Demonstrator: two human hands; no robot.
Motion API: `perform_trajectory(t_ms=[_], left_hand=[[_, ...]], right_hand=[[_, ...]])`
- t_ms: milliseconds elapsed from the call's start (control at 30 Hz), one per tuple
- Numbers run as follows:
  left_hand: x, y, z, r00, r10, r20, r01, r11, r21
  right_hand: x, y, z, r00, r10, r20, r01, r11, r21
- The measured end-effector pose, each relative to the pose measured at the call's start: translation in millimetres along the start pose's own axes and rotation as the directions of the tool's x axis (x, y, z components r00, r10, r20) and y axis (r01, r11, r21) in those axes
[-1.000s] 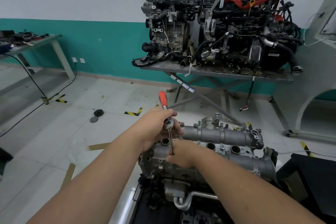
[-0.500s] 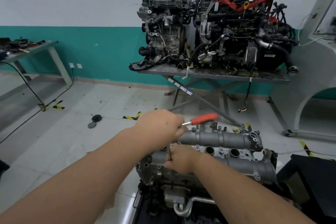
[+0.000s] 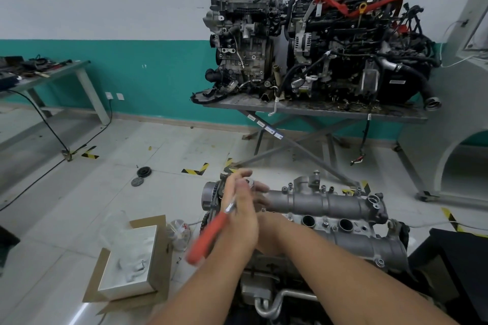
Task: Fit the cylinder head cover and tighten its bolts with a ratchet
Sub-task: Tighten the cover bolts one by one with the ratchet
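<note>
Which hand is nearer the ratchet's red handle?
Left. The left hand is at the ratchet, just above its red handle; the right hand sits behind it, farther right, over the cylinder head cover.

We see bare floor (image 3: 79, 192) open to the left of the cylinder head cover (image 3: 330, 203), broken only by a cardboard box (image 3: 129, 258) lying close beside the engine. The ratchet (image 3: 208, 235) handle juts out over that gap. Behind the cover, crossed table legs (image 3: 303, 140) crowd the far side. A dark block (image 3: 459, 261) stands near on the right.
</note>
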State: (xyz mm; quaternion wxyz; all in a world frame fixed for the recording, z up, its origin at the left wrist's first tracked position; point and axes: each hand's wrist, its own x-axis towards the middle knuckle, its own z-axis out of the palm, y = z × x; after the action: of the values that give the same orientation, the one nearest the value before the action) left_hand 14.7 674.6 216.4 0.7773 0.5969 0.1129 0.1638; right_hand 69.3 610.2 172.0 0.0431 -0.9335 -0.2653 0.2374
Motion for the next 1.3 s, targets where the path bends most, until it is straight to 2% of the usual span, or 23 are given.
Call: perform_trajectory(t_ms=[33,133,200,300,400,567,733,900,1067,1200,1300], left_hand=[[2.9,-1.8,1.7,0.999,-0.018,-0.026,0.018,1.000,-0.002],[17.3,6.0,-1.8,0.977,-0.208,-0.044,0.196,0.963,-0.185],[25.1,14.0,-8.5,0.974,-0.224,0.028,0.225,0.953,-0.205],[25.4,28.0,-19.0,0.943,-0.220,0.251,0.228,0.974,-0.001],[29.8,38.1,-28.2,0.902,-0.267,0.340,0.230,0.962,0.145],[36.7,45.4,-32.7,0.861,-0.325,0.392,0.260,0.942,0.210],[47.1,54.1,-27.1,0.830,-0.400,0.389,0.239,0.885,0.400],[52.2,62.4,-17.6,0.800,-0.428,0.421,0.060,0.754,0.654],[51.6,66.7,-11.7,0.788,-0.424,0.447,-0.121,0.604,0.788],[53.6,74.3,-6.5,0.777,-0.404,0.483,-0.346,0.367,0.863],[54.6,74.9,-2.4,0.764,-0.339,0.550,-0.529,0.159,0.833]], right_hand=[[-2.6,-0.3,-0.5,1.000,-0.001,0.007,0.001,0.999,0.032],[-3.5,6.1,2.3,0.996,-0.071,-0.056,0.078,0.987,0.137],[-8.1,6.3,1.1,0.995,-0.088,-0.037,0.094,0.980,0.176],[-9.4,7.7,-0.5,0.997,-0.076,-0.026,0.080,0.975,0.206],[-10.9,7.0,-1.2,0.997,-0.078,-0.017,0.080,0.977,0.200],[-12.6,5.4,-3.4,0.995,-0.094,-0.022,0.096,0.981,0.166],[-12.5,4.8,-4.7,0.995,-0.103,-0.010,0.104,0.987,0.122],[-11.6,4.6,-5.2,0.993,-0.115,-0.002,0.115,0.991,0.072],[-9.4,5.3,-4.3,0.994,-0.109,0.014,0.108,0.991,0.075],[-9.0,6.2,-3.4,0.990,-0.142,-0.004,0.142,0.986,0.084],[-8.0,8.1,-2.0,0.993,-0.116,-0.014,0.116,0.989,0.092]])
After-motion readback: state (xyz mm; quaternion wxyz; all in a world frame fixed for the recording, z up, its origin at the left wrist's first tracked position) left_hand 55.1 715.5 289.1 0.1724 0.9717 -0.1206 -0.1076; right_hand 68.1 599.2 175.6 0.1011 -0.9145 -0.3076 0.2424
